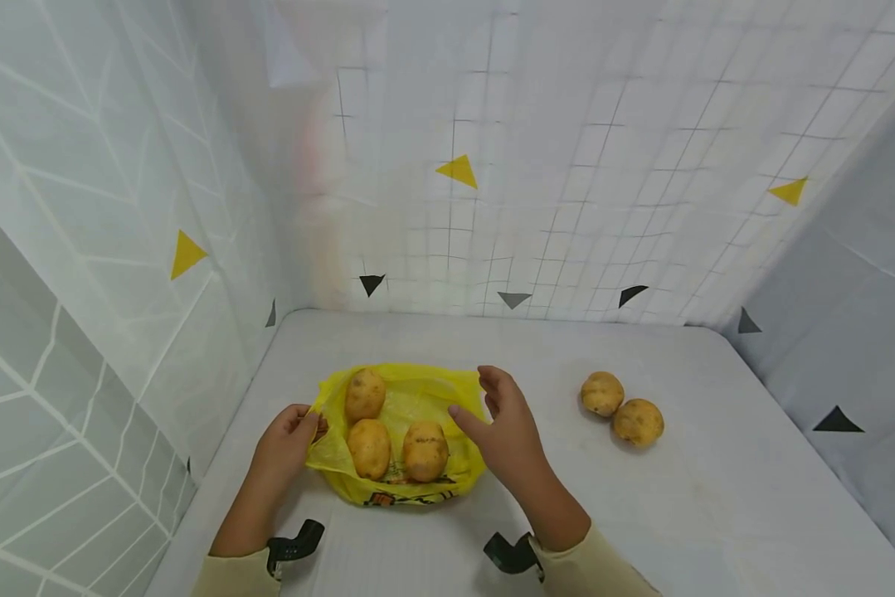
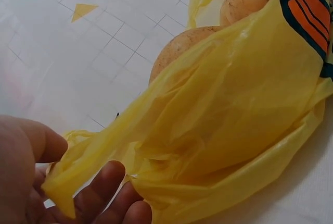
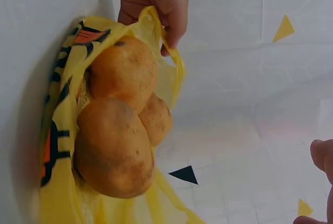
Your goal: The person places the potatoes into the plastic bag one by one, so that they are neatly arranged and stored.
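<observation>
A yellow plastic bag [image 1: 415, 396] lies spread on the table with its mouth wide, and three potatoes [image 1: 425, 452] rest inside it. At the bag's left edge my left hand [image 1: 286, 444] pinches the thin film between thumb and fingers; the left wrist view shows the held yellow film [image 2: 67, 187] close up. Beside the right edge my right hand [image 1: 513, 435] is held up, fingers apart and thumb toward the bag, holding nothing. In the right wrist view only the tips of its thumb and a finger [image 3: 325, 156] show.
Two more potatoes [image 1: 639, 423] sit together on the white table [image 1: 716, 497], to the right of my right hand. White sheets with grid lines and yellow and dark triangles stand behind and at both sides of the table.
</observation>
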`<state>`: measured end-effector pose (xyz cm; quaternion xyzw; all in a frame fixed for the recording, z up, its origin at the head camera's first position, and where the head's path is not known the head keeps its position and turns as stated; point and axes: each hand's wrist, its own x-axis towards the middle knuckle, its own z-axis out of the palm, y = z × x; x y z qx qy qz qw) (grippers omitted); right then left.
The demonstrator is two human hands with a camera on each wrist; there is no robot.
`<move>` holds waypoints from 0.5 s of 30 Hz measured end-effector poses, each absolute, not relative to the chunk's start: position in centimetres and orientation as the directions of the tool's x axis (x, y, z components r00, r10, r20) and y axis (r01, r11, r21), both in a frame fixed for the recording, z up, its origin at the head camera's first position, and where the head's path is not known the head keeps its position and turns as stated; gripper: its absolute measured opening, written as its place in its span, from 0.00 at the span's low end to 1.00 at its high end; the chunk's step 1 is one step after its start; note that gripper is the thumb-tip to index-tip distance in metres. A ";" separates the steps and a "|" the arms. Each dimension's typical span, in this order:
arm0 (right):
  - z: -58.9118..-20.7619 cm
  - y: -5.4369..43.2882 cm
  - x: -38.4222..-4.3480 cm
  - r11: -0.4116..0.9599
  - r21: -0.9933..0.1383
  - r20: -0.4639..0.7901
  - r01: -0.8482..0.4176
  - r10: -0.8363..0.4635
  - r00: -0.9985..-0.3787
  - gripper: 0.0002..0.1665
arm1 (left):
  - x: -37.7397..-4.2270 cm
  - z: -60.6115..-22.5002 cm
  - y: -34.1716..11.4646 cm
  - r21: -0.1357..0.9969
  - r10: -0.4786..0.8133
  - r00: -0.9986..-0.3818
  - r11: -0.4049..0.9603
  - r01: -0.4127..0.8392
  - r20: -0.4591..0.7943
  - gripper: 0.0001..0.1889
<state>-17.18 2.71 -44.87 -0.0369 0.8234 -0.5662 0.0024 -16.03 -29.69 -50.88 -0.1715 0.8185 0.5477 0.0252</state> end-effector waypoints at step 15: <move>-44.9 9.1 -18.6 0.423 -0.906 0.061 0.000 0.129 -0.990 0.53 | -16.0 -50.8 -29.7 0.886 -0.260 -0.935 0.335 -0.322 -0.241 0.21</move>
